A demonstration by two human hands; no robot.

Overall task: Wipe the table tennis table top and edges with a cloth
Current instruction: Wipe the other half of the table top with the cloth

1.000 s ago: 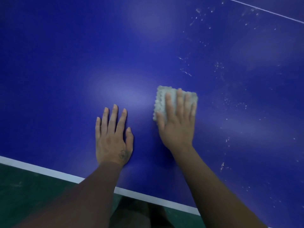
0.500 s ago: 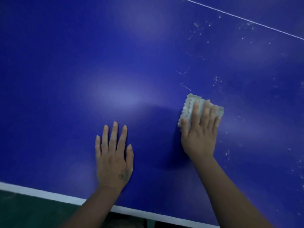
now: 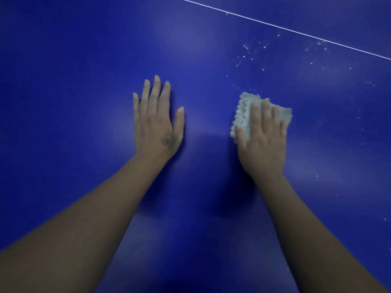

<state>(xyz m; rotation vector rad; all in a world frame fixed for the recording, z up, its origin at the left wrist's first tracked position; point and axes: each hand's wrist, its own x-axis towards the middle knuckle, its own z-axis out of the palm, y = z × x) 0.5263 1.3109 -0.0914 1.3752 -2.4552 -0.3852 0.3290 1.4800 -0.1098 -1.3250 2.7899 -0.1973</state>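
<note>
Tabletop: The big blue tabletop (image 3: pixel 74 60) fills almost the whole view. It is shiny, with soft pale patches of light on it. A dark shadow lies on it between the two arms.

Left arm: The bare left arm (image 3: pixel 84 218) comes in from the bottom left corner and reaches up toward the middle.

Right arm: The bare right arm (image 3: pixel 317 229) comes in from the bottom right corner and reaches up too.

Left hand: The left hand (image 3: pixel 157 125) lies flat on the tabletop, palm down. Its fingers are straight and a little spread, and the thumb sticks out to the side. It holds nothing. There is a small dark mark on its back, near the thumb.

Right hand: The right hand (image 3: pixel 262 142) lies flat on top of the cloth, palm down. Its fingers are straight and press down on the cloth. They are not curled round it. The thumb rests on the cloth's near left edge.

Cloth: The cloth (image 3: pixel 243 113) is small, pale grey-white and fluffy, with a bumpy left edge. It lies on the tabletop under the right hand's fingers. Its left side and far right corner peek out. It is well apart from the left hand, with bare blue between them.

White line: A thin white line (image 3: pixel 281 28) runs slanted across the far right corner, from the top edge down to the right edge.

Specks: Little white specks (image 3: pixel 245 47) dot the tabletop past the cloth and to its right. A few sit just beside the cloth's far edge. More sit up near the white line.
</note>
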